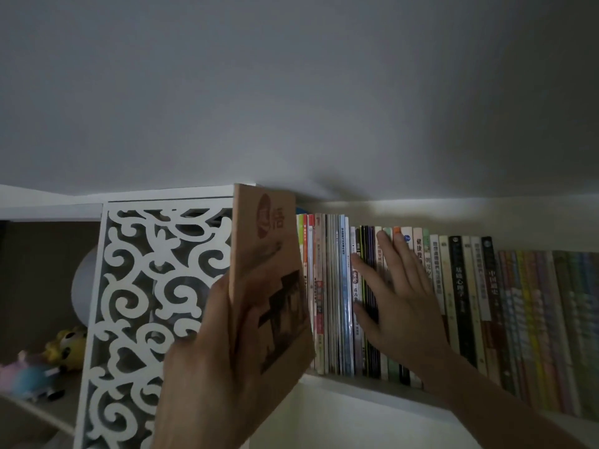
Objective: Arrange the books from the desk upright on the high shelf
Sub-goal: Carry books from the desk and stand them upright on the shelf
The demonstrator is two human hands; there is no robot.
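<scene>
Head view. Step in hand: slot tan book (265, 280) into left end of upright row (330, 286) on high shelf (363, 388). Best done by pressing spines rightward to open gap, then sliding book in vertical. My left hand (214, 361) grips tan book near lower edge, beside fretwork panel (155, 286). My right hand (398, 296), fingers straight and spread, presses flat on spines.

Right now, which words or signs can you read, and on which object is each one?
"语": brown book gripped by the left hand.
"基础心理学": black spine.
"中国通史": dark spine.
"健康": pale spine beside the right hand.
Other spines: too blurred.
</scene>
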